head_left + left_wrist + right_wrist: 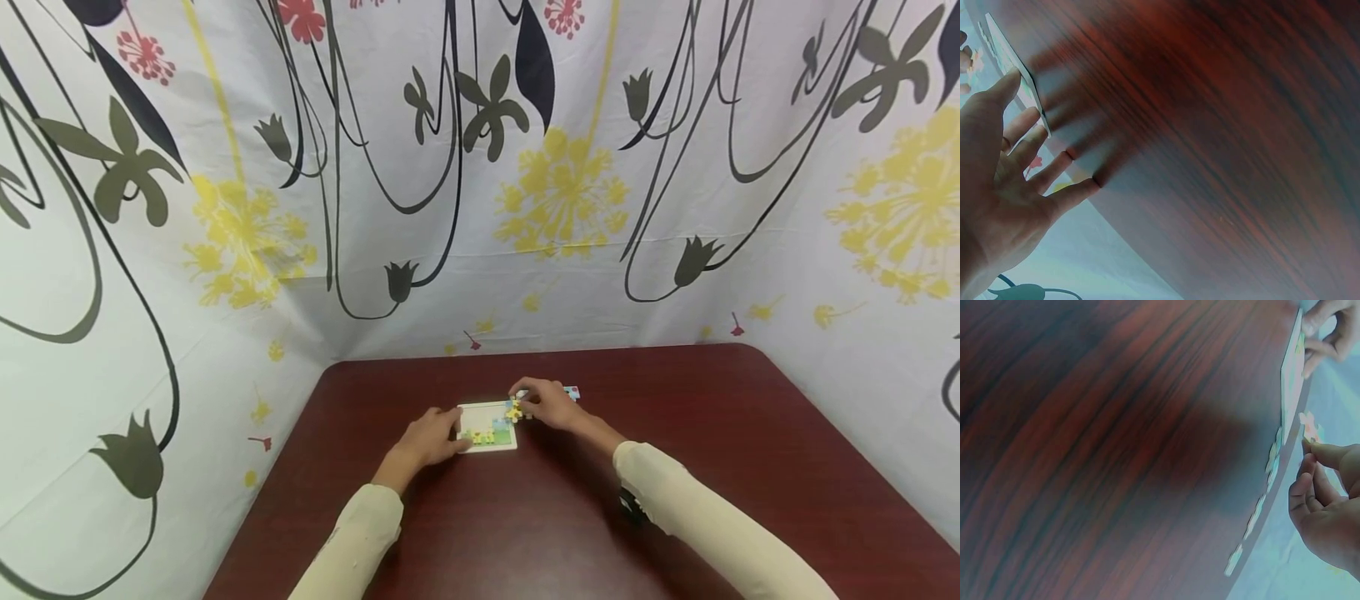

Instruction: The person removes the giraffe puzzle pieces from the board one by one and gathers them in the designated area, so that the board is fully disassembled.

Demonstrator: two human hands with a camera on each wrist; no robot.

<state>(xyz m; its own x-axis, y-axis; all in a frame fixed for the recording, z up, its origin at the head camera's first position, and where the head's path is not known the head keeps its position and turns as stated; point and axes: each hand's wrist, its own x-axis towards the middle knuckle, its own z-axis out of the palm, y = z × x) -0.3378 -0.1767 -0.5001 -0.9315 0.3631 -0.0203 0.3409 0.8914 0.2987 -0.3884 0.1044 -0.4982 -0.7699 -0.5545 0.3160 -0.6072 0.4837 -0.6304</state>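
A small white-framed jigsaw tray (480, 417) lies on the table, with joined green, yellow and blue pieces along its front and right parts and a bare area at the upper left. My left hand (426, 437) rests at the tray's left side, thumb by the front corner and fingers along the edge. In the left wrist view, that hand's fingers are spread and fairly straight. Between thumb and fingertips, my right hand (553, 405) pinches a yellow jigsaw piece (513, 411) over the tray's right edge. The right wrist view shows this piece (1310, 427) raised above the table.
Loose jigsaw pieces (1254, 515) lie in a row beside the tray, partly behind the right hand in the head view; one blue piece (572, 392) shows past it. The dark red-brown table (510, 525) ends at a flower-patterned cloth (480, 275) behind.
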